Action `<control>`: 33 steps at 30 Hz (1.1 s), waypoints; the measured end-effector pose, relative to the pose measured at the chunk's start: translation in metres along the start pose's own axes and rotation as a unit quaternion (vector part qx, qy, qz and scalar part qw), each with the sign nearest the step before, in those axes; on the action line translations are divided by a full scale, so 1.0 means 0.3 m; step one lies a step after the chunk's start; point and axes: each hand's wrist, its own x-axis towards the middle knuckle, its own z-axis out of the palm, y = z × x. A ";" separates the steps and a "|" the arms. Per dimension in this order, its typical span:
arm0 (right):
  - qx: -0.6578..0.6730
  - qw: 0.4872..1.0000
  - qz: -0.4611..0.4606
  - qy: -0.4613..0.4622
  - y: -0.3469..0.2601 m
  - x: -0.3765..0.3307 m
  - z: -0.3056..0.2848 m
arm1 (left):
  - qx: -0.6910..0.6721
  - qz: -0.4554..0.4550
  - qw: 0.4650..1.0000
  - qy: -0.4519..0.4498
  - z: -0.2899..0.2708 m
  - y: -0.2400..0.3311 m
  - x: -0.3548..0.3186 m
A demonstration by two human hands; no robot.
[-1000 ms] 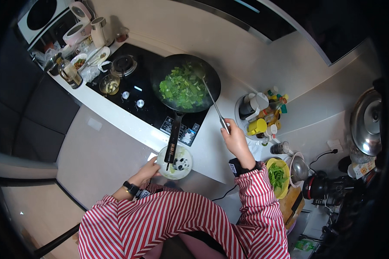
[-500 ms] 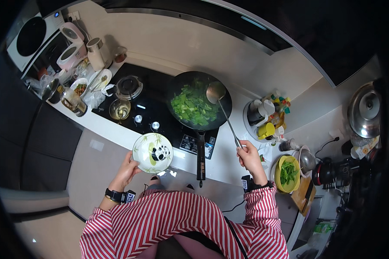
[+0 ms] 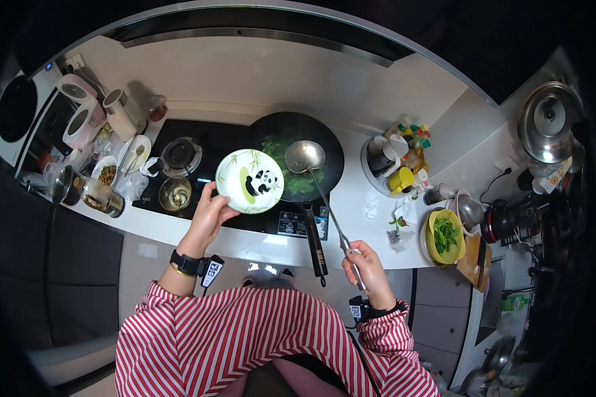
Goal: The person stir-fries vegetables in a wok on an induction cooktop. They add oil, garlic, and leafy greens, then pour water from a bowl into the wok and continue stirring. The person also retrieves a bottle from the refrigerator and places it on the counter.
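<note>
My left hand grips the edge of a white plate with a panda and bamboo pattern, held over the near left edge of a black wok. In my right hand is the handle of a metal ladle, its bowl above the wok. Chopped green leaves lie in the wok, partly hidden by the plate and ladle. The wok's black handle points toward me, and neither hand touches it.
The wok stands on a black cooktop, with a glass bowl at its left. Bottles and dishes crowd the left counter. At right are a seasoning rack, a yellow basket of greens and a cutting board.
My left hand has brought the plate forward and right, up to the wok. The ladle's bowl has moved left, toward the wok's middle, while my right hand has come nearer to me.
</note>
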 end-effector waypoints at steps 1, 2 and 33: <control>0.013 1.000 0.008 -0.002 0.006 -0.003 0.006 | 0.002 0.004 1.000 -0.004 0.014 0.002 0.018; 0.005 1.000 0.017 0.001 0.008 -0.005 0.008 | 0.007 0.004 1.000 -0.003 0.030 0.003 0.039; 0.057 0.998 0.029 0.001 0.065 -0.037 -0.024 | 0.166 0.023 0.985 0.046 0.218 -0.050 0.192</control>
